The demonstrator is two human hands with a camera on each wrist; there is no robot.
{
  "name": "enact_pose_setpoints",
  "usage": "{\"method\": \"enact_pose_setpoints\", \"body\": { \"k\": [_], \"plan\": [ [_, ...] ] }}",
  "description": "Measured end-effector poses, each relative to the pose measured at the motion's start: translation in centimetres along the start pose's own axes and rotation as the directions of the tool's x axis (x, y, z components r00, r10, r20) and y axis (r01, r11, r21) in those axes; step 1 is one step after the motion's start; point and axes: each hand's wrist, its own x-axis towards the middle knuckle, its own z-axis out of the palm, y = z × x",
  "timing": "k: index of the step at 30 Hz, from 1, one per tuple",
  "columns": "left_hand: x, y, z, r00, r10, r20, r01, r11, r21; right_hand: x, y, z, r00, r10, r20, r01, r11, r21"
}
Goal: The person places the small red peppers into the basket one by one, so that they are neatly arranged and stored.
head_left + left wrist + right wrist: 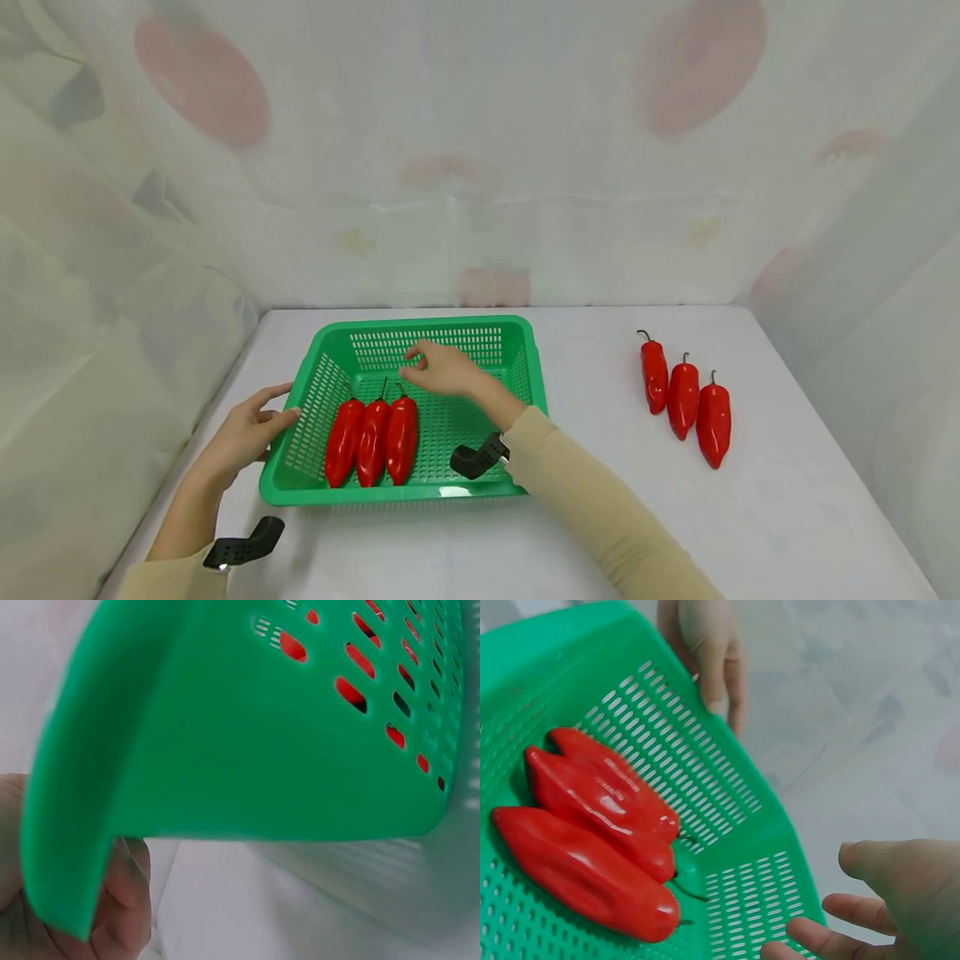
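A green plastic basket [360, 497] with slotted walls stands on the table. My left hand [243, 429] grips its left rim, thumb on top and fingers under the outer edge; the left wrist view shows that rim [82, 772] close up. Three red peppers, left [344, 442], middle [372, 442] and right [402, 437], lie side by side in the basket's left half, stems pointing to the back. Above the basket, just behind the right pepper's stem, hovers my right hand [444, 369]. Its fingers [829, 941] are loosely spread and hold nothing in the right wrist view.
Three more red peppers, left [654, 379], middle [683, 400] and right [713, 423], lie in a slanted row on the white table [600, 500], right of the basket. Patterned pale sheeting [570, 242] encloses the table at the back and both sides.
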Motion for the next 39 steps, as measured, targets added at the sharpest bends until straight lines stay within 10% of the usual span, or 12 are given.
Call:
{"method": "enact_pose_setpoints", "body": {
  "k": [24,39],
  "plan": [
    [-0.1,0.2,0.0,1.0,-0.002,0.007,0.002,1.0,-0.017,-4.5,1.5,-3.9,0.959,-0.203,-0.198,0.213,0.977,0.028],
    [0.1,-0.2,0.0,1.0,-0.008,0.008,0.009,1.0,-0.012,-7.4,5.5,-4.8,0.854,-0.277,-0.44,0.306,0.952,-0.005]
  ]
}}
